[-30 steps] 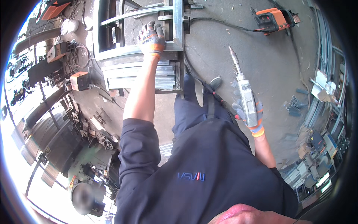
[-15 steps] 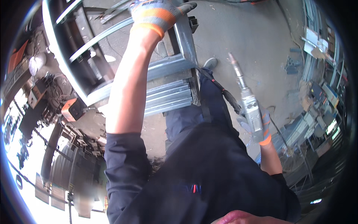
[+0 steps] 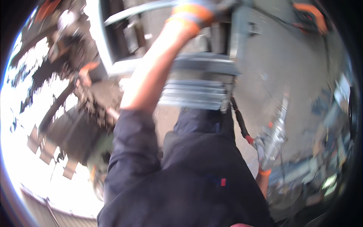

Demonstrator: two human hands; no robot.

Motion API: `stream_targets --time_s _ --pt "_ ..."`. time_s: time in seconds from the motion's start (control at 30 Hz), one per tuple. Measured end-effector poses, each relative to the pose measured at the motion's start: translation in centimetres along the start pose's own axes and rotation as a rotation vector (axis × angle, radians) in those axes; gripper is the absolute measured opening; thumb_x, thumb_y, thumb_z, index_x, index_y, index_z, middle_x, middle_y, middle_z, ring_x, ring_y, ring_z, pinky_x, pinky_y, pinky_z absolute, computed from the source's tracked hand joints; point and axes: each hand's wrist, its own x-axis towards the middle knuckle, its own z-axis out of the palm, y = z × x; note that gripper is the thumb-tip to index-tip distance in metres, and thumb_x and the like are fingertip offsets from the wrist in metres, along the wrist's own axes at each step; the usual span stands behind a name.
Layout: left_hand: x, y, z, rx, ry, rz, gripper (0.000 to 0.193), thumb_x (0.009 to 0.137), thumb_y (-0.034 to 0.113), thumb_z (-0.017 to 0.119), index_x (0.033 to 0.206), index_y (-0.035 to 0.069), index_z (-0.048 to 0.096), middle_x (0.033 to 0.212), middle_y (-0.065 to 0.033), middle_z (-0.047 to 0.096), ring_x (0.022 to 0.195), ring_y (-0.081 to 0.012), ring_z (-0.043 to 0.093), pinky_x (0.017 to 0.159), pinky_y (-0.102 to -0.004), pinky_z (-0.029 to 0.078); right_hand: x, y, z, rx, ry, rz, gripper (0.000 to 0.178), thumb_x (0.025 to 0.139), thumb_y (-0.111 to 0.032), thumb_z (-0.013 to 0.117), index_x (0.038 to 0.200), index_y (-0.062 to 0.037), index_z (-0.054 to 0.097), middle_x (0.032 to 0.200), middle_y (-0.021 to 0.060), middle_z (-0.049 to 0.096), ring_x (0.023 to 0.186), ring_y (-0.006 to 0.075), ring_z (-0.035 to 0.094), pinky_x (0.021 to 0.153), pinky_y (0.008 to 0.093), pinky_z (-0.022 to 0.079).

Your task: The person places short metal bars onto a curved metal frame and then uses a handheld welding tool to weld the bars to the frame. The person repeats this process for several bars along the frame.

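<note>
Right hand (image 3: pixel 261 154), clamped round the silver tool (image 3: pixel 275 140), swings its tip from eleven to one o'clock, away from the metal frame (image 3: pixel 206 63); left hand (image 3: pixel 200 4) at twelve, grip unreadable.

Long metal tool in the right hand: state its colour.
Mostly silver-grey: the long metal tool in the right hand shows best in the head view, though blurred.

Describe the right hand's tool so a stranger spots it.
From the dark top at lower centre, go right to the orange-cuffed right hand. It holds a silver welding gun, whose bright tapering nozzle sets it apart from the black cable beside it.
</note>
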Motion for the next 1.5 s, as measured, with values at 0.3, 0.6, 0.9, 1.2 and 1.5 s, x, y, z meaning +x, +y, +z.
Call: stream_targets --time_s 0.3,0.6,0.9,1.2,1.5 --pt "0.8 3.1 0.0 -0.125 0.057 -0.055 0.057 0.089 0.061 0.067 0.092 0.004 0.069 0.103 -0.0207 0.067 0.103 -0.0389 0.063 0.092 -0.0495 0.050 -9.3 -1.5 -1.9 -0.022 0.202 0.004 0.056 0.093 -0.046 0.061 0.130 -0.0043 0.058 0.088 0.0075 0.062 0.070 0.0206 0.062 0.079 0.0394 0.059" --pt "0.1 -1.9 1.1 0.008 -0.269 -0.117 0.073 0.091 0.075 0.056 0.100 0.004 0.075 0.090 -0.0205 0.074 0.090 -0.0359 0.073 0.086 -0.0470 0.055 -6.1 1.7 1.6 -0.999 0.260 -0.262 0.042 0.074 0.003 0.084 0.113 0.0021 0.066 0.080 0.0027 0.069 0.069 0.0130 0.066 0.064 0.0285 0.057" --pt "1.7 -1.0 -0.9 0.208 -0.369 -0.029 0.077 0.094 0.079 0.043 0.085 0.010 0.078 0.083 -0.0161 0.075 0.088 -0.0338 0.074 0.085 -0.0447 0.055 -5.0 1.0 5.9 -0.614 0.103 -0.142 0.047 0.081 0.006 0.078 0.126 0.0049 0.063 0.079 -0.0009 0.062 0.073 0.0068 0.059 0.071 0.0231 0.052" --pt "2.0 -0.8 -1.3 0.006 -0.410 -0.045 0.076 0.089 0.082 0.050 0.104 0.014 0.081 0.076 -0.0085 0.075 0.086 -0.0253 0.075 0.081 -0.0390 0.055 -2.5 0.0 7.9 -1.176 0.029 -0.304 0.038 0.085 -0.001 0.077 0.121 0.0020 0.066 0.084 0.0015 0.064 0.070 0.0100 0.059 0.067 0.0260 0.052" --pt "2.7 -3.1 0.4 0.125 -0.370 0.153 0.062 0.091 0.069 0.060 0.115 0.015 0.079 0.085 -0.0116 0.077 0.085 -0.0291 0.075 0.081 -0.0380 0.057 -0.7 -0.7 7.8 -1.380 0.033 -0.424 0.053 0.073 -0.011 0.088 0.122 -0.0023 0.067 0.090 0.0091 0.072 0.070 0.0226 0.069 0.067 0.0339 0.057"
